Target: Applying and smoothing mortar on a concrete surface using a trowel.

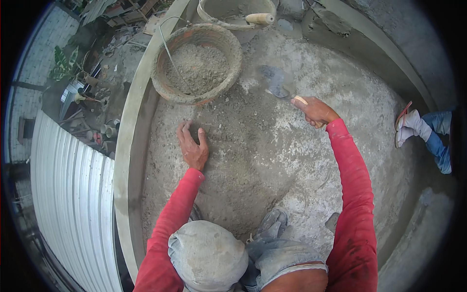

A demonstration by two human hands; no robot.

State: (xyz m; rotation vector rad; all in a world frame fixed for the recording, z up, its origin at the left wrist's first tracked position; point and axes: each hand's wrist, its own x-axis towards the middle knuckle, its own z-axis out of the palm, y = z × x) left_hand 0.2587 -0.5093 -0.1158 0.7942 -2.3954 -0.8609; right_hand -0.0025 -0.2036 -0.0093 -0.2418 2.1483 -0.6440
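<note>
My right hand (pixel 315 111) is closed around the wooden handle of a trowel (pixel 277 83). Its grey blade points up and to the left, over the cement-stained floor; whether it touches the floor I cannot tell. My left hand (pixel 192 147) has its fingers spread, low over a damp, gritty patch of mortar (pixel 238 131), and holds nothing. Just beyond it stands a round tub (pixel 232 73) with a wire handle, partly filled with grey mortar (pixel 199 68).
Behind the tub is a second round container (pixel 209 15) with a pale wooden handle (pixel 260 18) at its rim. A low concrete wall (pixel 127 141) runs along the left, with corrugated metal roofing (pixel 73 194) beyond. At the right edge are another person's jeans-clad legs (pixel 433 131).
</note>
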